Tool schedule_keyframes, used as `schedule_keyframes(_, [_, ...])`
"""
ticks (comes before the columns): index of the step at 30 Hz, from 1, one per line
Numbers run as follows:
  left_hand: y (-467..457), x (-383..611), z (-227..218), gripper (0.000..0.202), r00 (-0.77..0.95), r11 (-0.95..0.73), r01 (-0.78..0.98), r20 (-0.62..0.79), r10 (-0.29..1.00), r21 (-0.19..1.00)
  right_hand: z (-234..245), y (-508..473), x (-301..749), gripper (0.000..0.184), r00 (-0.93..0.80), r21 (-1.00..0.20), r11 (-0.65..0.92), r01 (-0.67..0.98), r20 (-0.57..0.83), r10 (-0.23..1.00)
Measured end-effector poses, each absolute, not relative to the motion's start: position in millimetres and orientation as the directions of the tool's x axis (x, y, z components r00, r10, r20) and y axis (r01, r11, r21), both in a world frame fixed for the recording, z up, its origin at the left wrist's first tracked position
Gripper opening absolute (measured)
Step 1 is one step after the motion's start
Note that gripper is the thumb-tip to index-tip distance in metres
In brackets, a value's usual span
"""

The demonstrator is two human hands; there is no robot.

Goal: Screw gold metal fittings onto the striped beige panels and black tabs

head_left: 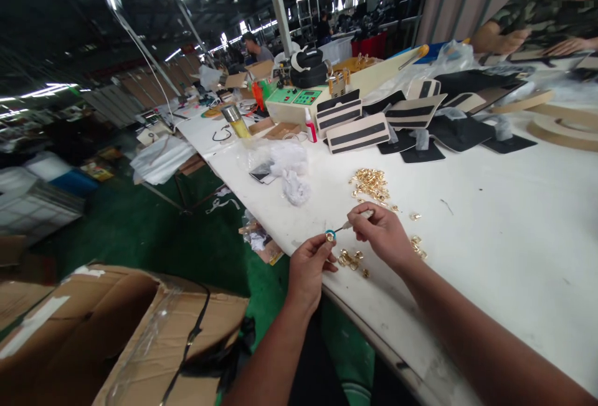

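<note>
Near the table's front edge, my left hand [312,263] pinches a small gold metal fitting [330,237] with teal around its rim. My right hand [377,230] is closed around a thin-shafted hand tool [346,226] with a pale handle; its tip points at the fitting and seems to reach it. Whether it is a screwdriver or an awl I cannot tell. Just below the hands lies a small group of gold fittings [350,259]. A larger heap of gold pieces [370,183] sits beyond my right hand, and a few gold fittings [418,247] lie to its right.
Black and beige panels [359,134] are stacked behind the heap, beside a green-faced machine [299,96]. A red-and-white bottle [311,127] and crumpled plastic [295,187] stand further left. An open cardboard box [200,325] is on the lower left. Another person's hands [514,42] work at the far right.
</note>
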State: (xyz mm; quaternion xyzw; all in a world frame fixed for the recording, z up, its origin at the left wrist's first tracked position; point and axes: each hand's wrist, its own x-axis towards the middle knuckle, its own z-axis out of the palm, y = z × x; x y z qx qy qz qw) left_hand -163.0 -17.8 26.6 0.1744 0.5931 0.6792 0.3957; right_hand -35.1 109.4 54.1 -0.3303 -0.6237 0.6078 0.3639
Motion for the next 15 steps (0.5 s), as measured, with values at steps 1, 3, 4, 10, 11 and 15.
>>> schedule_keyframes(1, [-17.2,-163.1,26.9,0.041,-0.625,0.005,-0.352,-0.238,0.743,0.936,54.8,107.3,-35.9,0.023,-0.528,-0.998,0.063,-0.003,0.055,0.847])
schedule_keyframes(3, [-15.1,-163.3,27.7,0.042,-0.615,0.004,-0.370,-0.248,0.749,0.929,54.5,105.8,-36.8,0.022,-0.532,-0.996,0.086,0.033,0.055,0.845])
schedule_keyframes(4, [-14.2,-163.3,27.8,0.042,-0.609,0.008,-0.370,-0.249,0.753,0.929,53.8,105.9,-37.0,0.022,-0.529,-0.995,0.090,0.041,0.055,0.847])
schedule_keyframes(10, [-14.0,-161.9,25.3,0.042,-0.610,0.009,-0.366,-0.247,0.753,0.931,49.0,107.2,-38.3,0.020,-0.530,-0.993,0.098,0.063,0.050,0.847])
schedule_keyframes(11, [-14.2,-161.7,25.2,0.043,-0.610,0.009,-0.367,-0.248,0.753,0.930,48.8,107.1,-38.4,0.020,-0.532,-0.993,0.100,0.065,0.050,0.845])
schedule_keyframes(15, [-14.3,-161.3,25.8,0.042,-0.611,0.012,-0.365,-0.249,0.751,0.931,49.2,106.9,-38.3,0.020,-0.537,-0.992,0.108,0.061,0.059,0.841])
